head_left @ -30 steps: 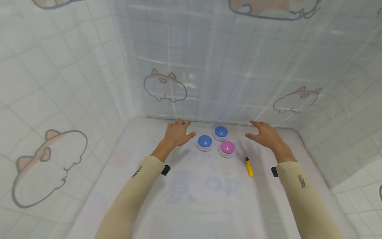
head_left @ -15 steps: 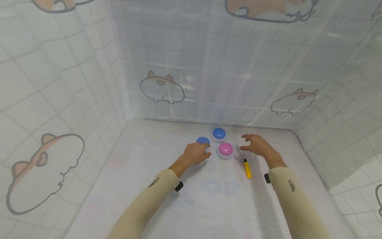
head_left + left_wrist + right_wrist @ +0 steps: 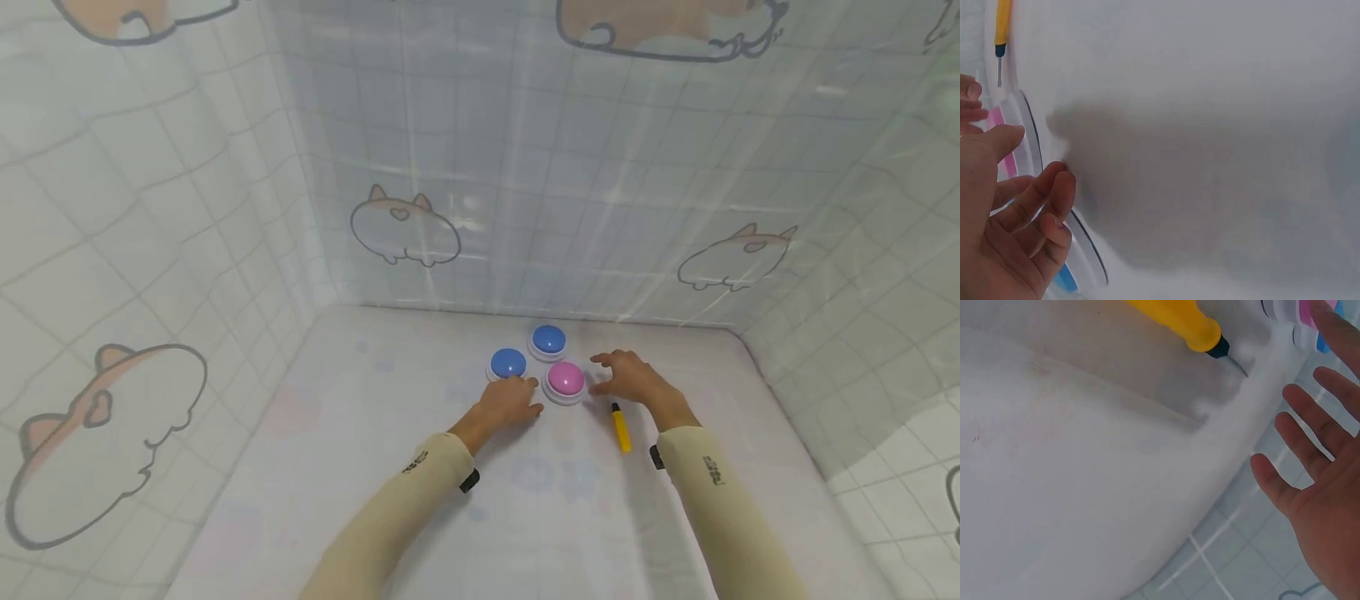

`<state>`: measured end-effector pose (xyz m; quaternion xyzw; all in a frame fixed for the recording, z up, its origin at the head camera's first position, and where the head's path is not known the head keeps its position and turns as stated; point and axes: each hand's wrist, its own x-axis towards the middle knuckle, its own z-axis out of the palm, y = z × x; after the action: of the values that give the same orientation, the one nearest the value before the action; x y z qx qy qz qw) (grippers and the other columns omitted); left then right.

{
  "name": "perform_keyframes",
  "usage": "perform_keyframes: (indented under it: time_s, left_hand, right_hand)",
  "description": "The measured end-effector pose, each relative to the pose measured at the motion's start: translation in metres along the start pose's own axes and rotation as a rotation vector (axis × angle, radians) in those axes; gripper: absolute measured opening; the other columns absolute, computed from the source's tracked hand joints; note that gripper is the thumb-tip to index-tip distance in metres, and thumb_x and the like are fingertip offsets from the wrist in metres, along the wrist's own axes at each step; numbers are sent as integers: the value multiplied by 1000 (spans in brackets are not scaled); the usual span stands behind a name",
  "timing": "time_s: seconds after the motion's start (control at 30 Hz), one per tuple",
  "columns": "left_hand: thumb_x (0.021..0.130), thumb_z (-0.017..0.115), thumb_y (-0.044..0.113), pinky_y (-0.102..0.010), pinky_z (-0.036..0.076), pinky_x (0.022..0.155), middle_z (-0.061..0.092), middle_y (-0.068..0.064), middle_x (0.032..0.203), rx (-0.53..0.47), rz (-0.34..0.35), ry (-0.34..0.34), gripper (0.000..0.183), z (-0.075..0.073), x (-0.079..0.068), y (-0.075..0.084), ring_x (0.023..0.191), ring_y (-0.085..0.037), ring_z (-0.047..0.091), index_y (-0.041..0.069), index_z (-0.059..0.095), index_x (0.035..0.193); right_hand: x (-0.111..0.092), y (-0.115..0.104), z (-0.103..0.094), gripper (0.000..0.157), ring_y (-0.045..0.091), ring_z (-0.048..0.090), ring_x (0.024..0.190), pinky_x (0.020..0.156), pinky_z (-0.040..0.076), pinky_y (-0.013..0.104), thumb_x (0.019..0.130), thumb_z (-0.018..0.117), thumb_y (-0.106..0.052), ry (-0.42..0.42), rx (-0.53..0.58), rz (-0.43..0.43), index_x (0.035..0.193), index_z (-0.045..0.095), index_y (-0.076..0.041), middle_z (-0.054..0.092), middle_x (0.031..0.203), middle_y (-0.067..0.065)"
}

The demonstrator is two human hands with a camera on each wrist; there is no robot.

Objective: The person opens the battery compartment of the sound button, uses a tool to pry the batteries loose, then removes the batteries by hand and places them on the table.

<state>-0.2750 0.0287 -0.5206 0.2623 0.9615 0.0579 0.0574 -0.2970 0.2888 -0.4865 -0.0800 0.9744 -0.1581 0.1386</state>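
A pink dome button [image 3: 566, 379] on a round white base lies between my two hands in the head view. My left hand [image 3: 508, 402] is at its left, fingers loosely bent and holding nothing. That hand overlaps the front of the nearer blue dome button [image 3: 507, 362]. Another blue dome button [image 3: 548, 339] sits farther back. On the pink button's right side is my right hand [image 3: 628, 377], thumb and fingers spread apart around nothing. Below it lies a yellow-handled screwdriver [image 3: 622, 429]; its thin shaft shows in the left wrist view [image 3: 1000, 72].
The white table surface [image 3: 360, 467] carries faint printed marks. A grid-patterned sheet with cartoon animal drawings forms the back wall [image 3: 570, 208] and both side walls, close behind the buttons.
My left hand has come right and toward me, passing over the nearer blue button to the pink one's left. My right hand has moved left and nearer, toward the pink button.
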Motion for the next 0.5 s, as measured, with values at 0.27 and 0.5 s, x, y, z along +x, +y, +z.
perform_keyframes:
  time_s: [0.27, 0.5]
  left_hand:
    - [98, 64, 43, -32, 57, 71, 72, -9, 101, -45, -47, -10, 55, 0, 9, 11, 81, -16, 67, 6, 56, 138]
    - [98, 65, 41, -33, 56, 79, 69, -8, 97, -129, -122, -40, 53, 0, 15, 19, 80, -16, 63, 5, 55, 136]
  right_hand:
    - [5, -4, 8, 76, 45, 37, 135, 102, 36, 69, 80, 84, -43, 11, -46, -22, 145, 55, -16, 47, 147, 21]
    - [5, -6, 14, 74, 44, 39, 132, 103, 33, 71, 79, 85, -42, 10, -39, -63, 142, 58, -14, 51, 144, 21]
